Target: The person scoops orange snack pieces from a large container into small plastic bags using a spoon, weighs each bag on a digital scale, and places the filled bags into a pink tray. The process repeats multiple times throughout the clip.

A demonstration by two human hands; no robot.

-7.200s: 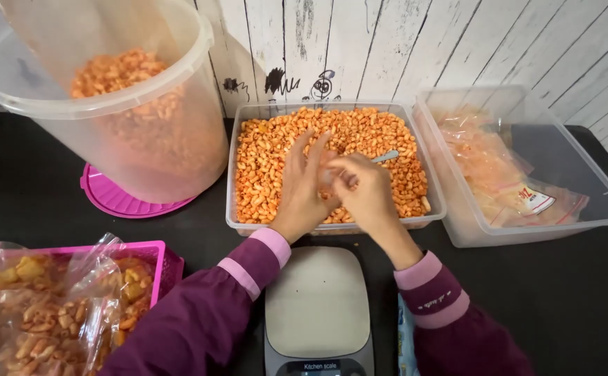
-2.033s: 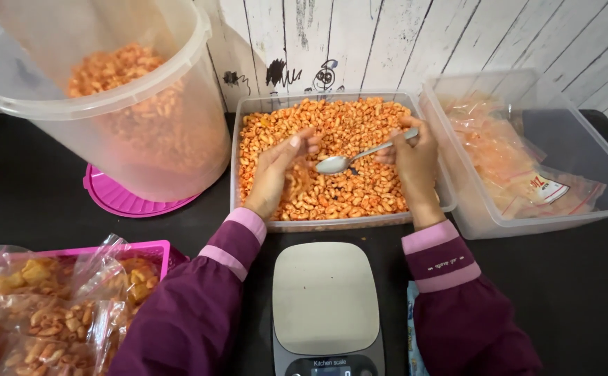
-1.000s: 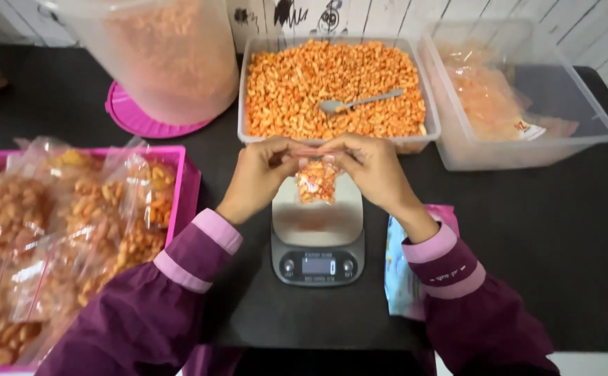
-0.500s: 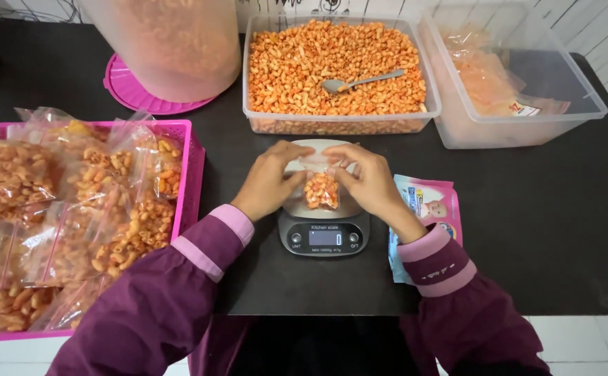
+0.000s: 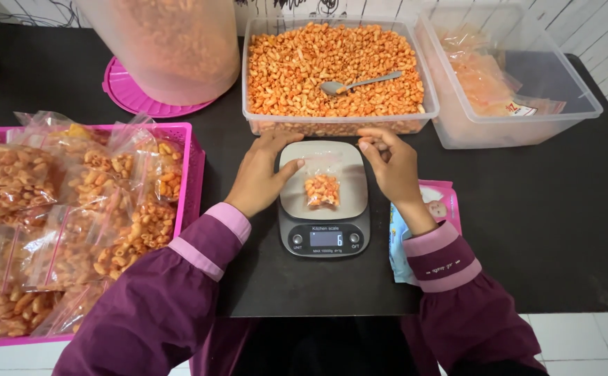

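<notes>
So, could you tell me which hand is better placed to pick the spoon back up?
Probably the right hand: it hovers just below the snack tub, nearer the spoon handle, which points right. The left hand touches the scale.

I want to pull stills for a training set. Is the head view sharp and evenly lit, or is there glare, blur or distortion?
Head view: sharp on the small bag on the scale, even soft light, faint shadows; mild glare on the clear tub; edges bow slightly from the wide lens.
</notes>
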